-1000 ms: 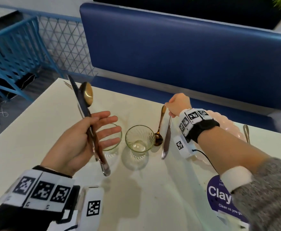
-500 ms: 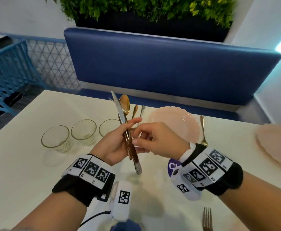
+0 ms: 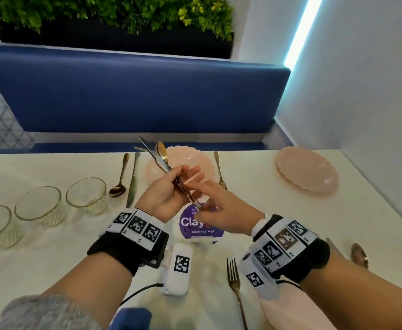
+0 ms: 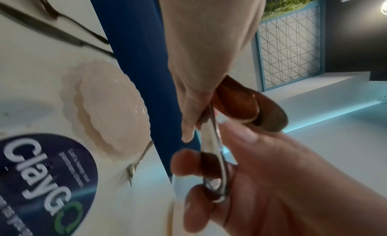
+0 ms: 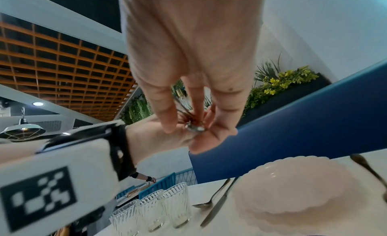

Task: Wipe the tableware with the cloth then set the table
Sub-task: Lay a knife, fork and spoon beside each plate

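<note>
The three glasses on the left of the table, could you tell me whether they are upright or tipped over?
Upright. The three glasses stand in a row on the table, rims up; the right wrist view shows their bases flat on it.

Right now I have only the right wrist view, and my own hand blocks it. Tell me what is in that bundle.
Observer: In the head view, the left hand has its grip on a cutlery bundle. A table knife, a gold spoon and fork tines stick out above the fingers.
Operator: Now name a plate that my view misses.
Observer: A second pink plate sits on the far right of the table, near the wall.
Operator: Give me any cutlery on the near side.
Observer: One gold fork lies at the near edge, beside the right wrist.
</note>
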Motion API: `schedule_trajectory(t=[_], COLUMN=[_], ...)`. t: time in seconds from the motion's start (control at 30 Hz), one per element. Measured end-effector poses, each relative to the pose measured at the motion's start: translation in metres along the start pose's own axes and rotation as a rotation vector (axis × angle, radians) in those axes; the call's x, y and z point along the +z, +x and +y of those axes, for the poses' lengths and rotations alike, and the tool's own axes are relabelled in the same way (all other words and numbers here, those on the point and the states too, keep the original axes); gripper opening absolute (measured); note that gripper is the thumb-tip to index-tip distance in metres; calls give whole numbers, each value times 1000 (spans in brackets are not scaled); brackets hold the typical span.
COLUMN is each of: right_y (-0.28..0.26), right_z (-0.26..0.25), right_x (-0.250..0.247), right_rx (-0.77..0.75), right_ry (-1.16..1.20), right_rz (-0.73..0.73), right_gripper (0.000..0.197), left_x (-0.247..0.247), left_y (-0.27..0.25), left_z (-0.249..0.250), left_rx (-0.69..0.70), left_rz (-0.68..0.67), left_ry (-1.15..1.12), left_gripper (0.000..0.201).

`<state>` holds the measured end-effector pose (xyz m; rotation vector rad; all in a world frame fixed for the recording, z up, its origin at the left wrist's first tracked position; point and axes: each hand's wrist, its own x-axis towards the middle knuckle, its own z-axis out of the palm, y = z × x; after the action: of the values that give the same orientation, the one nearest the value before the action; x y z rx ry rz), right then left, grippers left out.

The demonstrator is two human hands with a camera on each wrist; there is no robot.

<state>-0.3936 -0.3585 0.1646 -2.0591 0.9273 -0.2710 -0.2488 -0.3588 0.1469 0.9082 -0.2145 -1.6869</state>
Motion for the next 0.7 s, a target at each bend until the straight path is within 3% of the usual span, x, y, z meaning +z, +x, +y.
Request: schedule_trajectory(t=[0.07, 0.2, 0.37, 0.47, 0.6, 0.7], right_y=[-9, -24, -38, -43, -47, -52], right_z=[13, 36, 73, 104, 140, 157], right_x=[-1, -12, -39, -61, -92, -115], right_rx=[17, -16, -64, -106, 63, 135], right_ry=[-70, -215, -238, -167, 209, 416], right_rz=[126, 348, 393, 380, 323, 329], right_gripper=[54, 28, 30, 28, 28, 26], left_x=[13, 42, 78, 99, 137, 158], left_y=[8, 23, 48, 69, 88, 102], left_z=[-11, -26, -38, -53, -77, -92], left_rx=[-18, -49, -2, 47, 150, 191], left_rz=[3, 29, 74, 116, 97, 127], left_ry=[-21, -89, -113, -83, 35, 108], left_gripper=[28, 25, 28, 27, 38, 28])
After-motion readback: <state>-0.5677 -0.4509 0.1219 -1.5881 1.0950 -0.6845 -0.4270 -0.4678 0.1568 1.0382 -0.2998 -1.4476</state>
